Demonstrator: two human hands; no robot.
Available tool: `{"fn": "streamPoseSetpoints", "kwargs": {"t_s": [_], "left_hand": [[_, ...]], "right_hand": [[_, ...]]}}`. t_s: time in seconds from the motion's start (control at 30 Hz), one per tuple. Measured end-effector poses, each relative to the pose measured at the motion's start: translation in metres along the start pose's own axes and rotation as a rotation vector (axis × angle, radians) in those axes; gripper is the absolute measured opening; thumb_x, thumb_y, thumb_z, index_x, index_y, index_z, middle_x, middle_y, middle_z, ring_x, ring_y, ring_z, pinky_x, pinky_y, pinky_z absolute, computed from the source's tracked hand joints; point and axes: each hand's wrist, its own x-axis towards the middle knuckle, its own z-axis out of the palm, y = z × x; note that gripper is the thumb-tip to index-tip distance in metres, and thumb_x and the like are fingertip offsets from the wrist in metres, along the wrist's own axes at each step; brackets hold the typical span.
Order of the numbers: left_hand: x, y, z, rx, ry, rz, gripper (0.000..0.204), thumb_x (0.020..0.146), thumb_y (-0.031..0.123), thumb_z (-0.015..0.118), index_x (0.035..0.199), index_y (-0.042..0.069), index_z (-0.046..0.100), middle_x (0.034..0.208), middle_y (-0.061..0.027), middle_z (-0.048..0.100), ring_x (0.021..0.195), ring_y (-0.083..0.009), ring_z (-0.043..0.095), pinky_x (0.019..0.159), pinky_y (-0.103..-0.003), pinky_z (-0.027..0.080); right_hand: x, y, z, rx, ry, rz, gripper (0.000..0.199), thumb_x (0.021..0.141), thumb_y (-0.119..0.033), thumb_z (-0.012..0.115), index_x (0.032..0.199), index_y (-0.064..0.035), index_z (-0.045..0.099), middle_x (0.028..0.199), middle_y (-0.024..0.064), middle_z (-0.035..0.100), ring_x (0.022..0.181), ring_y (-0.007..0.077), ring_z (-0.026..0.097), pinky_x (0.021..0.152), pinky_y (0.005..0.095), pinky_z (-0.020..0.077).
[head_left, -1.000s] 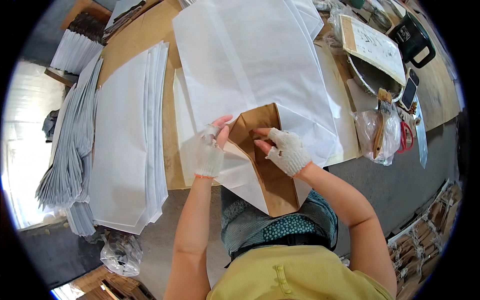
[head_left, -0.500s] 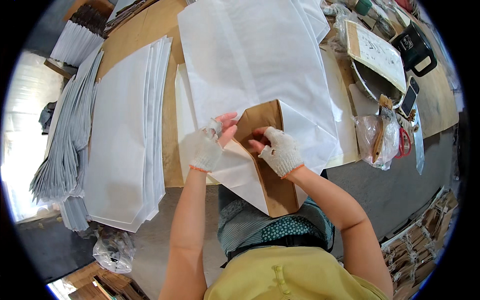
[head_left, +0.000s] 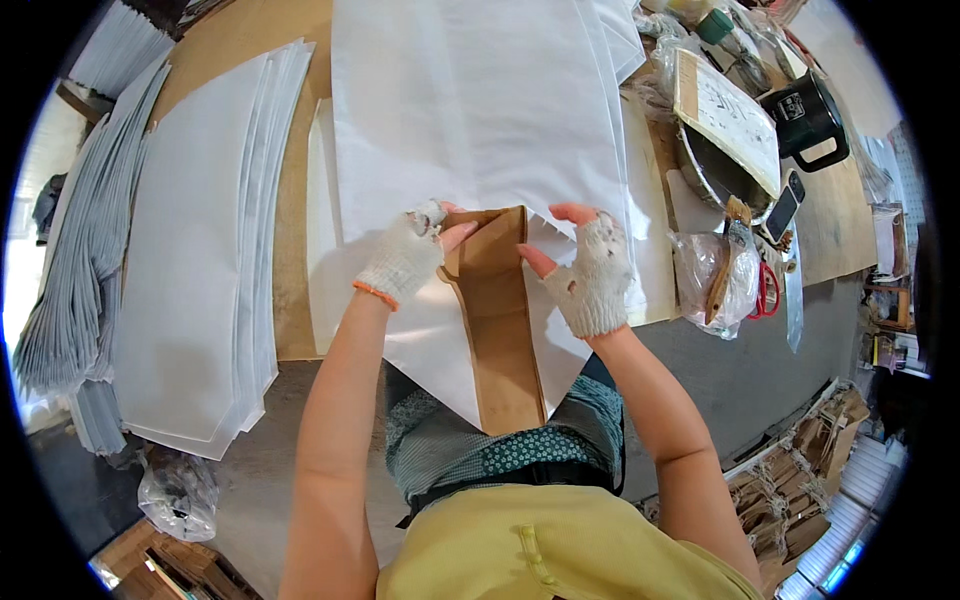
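Observation:
A large white paper bag (head_left: 430, 345) with a brown inner layer lies on a pile of white paper bags (head_left: 470, 110). Its near end is spread into a long brown opening (head_left: 497, 340) that hangs over the table edge toward my lap. My left hand (head_left: 405, 250), in a white fingerless knit glove, grips the opening's upper left edge, thumb on the inner side. At the upper right edge, my right hand (head_left: 590, 270), gloved alike, has thumb and forefinger spread apart; the thumb tip is by the fold and nothing is held.
Flat white bags (head_left: 190, 250) lie fanned at left beside a stack of folded ones (head_left: 85, 250). To the right are a metal pot (head_left: 705, 165) under a board, a black mug (head_left: 805, 120), a phone (head_left: 785, 207), a brush (head_left: 730, 255), red-handled scissors (head_left: 766, 292) and a blade (head_left: 793, 300).
My right hand has come out of the brown opening to its right side, thumb and forefinger spreading. The left hand has closed on the opening's left edge. The whole view has shifted slightly.

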Motion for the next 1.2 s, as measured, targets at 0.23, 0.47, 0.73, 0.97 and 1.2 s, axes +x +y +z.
{"fn": "streamPoseSetpoints", "kwargs": {"t_s": [0.23, 0.47, 0.73, 0.97, 1.2], "left_hand": [[-0.004, -0.011, 0.008, -0.155, 0.061, -0.006, 0.027, 0.092, 0.031, 0.066, 0.099, 0.005, 0.069, 0.076, -0.0061, 0.067, 0.071, -0.0127, 0.057, 0.066, -0.03, 0.046], [-0.008, -0.002, 0.005, 0.005, 0.095, 0.004, 0.023, 0.092, 0.027, 0.068, 0.099, 0.005, 0.068, 0.08, -0.0064, 0.068, 0.073, -0.0135, 0.057, 0.069, -0.029, 0.047], [-0.012, -0.001, 0.005, -0.011, 0.086, 0.022, 0.028, 0.093, 0.032, 0.066, 0.1, 0.005, 0.067, 0.081, -0.0091, 0.069, 0.075, -0.0166, 0.062, 0.071, -0.031, 0.049], [-0.014, -0.002, 0.004, -0.061, 0.008, 0.066, 0.024, 0.092, 0.028, 0.069, 0.103, 0.006, 0.067, 0.089, -0.0074, 0.071, 0.084, -0.0155, 0.064, 0.077, -0.029, 0.05], [-0.011, -0.01, 0.007, -0.331, -0.073, 0.129, 0.023, 0.089, 0.0, 0.066, 0.111, 0.003, 0.061, 0.104, -0.0057, 0.068, 0.097, -0.0138, 0.065, 0.089, -0.027, 0.052]], "right_hand": [[0.0, 0.006, 0.018, 0.087, -0.106, 0.098, 0.05, 0.073, -0.026, 0.082, 0.118, -0.0108, 0.064, 0.106, 0.0091, 0.068, 0.099, 0.0304, 0.062, 0.087, 0.0413, 0.0469], [-0.001, 0.004, 0.009, 0.164, -0.21, 0.187, 0.045, 0.078, -0.026, 0.079, 0.119, -0.0136, 0.067, 0.108, 0.0102, 0.068, 0.101, 0.0302, 0.063, 0.087, 0.0394, 0.0492], [0.009, 0.002, -0.01, 0.322, -0.392, 0.366, 0.045, 0.08, -0.026, 0.079, 0.121, -0.0122, 0.068, 0.107, 0.0125, 0.07, 0.102, 0.0284, 0.065, 0.087, 0.0359, 0.0505], [0.007, 0.008, -0.008, 0.284, -0.277, 0.138, 0.045, 0.079, -0.017, 0.079, 0.122, -0.0124, 0.066, 0.108, 0.0116, 0.069, 0.1, 0.0288, 0.065, 0.087, 0.0372, 0.0503], [0.019, -0.004, -0.02, 0.08, -0.144, -0.248, 0.031, 0.078, -0.008, 0.076, 0.107, -0.016, 0.068, 0.103, 0.0056, 0.066, 0.094, 0.0287, 0.061, 0.083, 0.0403, 0.047]]}}
